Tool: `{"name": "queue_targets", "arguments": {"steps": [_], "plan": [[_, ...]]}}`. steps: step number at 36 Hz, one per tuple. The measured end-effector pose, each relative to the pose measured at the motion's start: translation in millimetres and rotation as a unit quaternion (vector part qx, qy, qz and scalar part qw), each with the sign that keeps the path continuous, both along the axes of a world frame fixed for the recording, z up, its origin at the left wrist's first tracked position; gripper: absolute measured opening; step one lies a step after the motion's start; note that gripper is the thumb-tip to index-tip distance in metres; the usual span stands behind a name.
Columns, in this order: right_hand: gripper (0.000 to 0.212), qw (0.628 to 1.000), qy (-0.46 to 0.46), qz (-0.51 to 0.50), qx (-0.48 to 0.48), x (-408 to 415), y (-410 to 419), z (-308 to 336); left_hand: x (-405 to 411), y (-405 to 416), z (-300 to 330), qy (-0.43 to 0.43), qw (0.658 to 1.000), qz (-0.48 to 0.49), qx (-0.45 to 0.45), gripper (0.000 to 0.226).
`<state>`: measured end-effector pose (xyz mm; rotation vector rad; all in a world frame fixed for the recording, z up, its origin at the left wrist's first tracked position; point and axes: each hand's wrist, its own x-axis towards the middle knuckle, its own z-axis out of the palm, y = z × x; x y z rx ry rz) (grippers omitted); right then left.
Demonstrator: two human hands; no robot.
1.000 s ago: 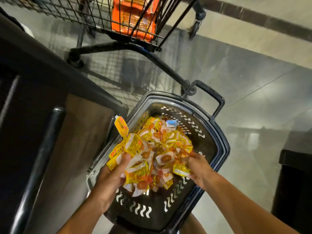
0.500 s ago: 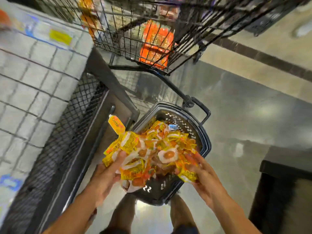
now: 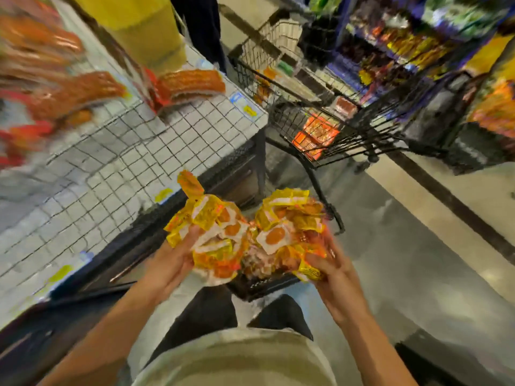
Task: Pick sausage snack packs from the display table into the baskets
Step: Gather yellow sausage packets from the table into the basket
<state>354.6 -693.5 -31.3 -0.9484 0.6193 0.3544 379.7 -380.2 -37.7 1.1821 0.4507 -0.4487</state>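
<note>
A heap of small yellow and orange snack packs is held up between both my hands, above the floor. My left hand cups the left side of the heap from below. My right hand grips the right side, fingers curled round a yellow pack. Under the heap, only a dark edge of the black basket shows. The display table, white with a wire grid, runs along the left and carries blurred orange sausage packs.
A black wire shopping cart with orange packs inside stands ahead on the right. Store shelves fill the far right. A yellow pillar rises behind the table. My legs and shirt are at the bottom. Grey floor lies to the right.
My head has lifted, so the basket dropped almost out of sight and the table top and shelves came into view. Both hands still hold the heap of packs, now raised.
</note>
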Motion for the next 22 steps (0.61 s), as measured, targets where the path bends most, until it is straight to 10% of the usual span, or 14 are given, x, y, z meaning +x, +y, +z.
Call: {"name": "queue_targets", "arguments": {"steps": [22], "plan": [[0.067,0.920,-0.049,0.373,0.109,-57.3,238.4,66.9,-287.2,149.4,53.2,-0.075,0.917,0.389,0.043,0.046]]}}
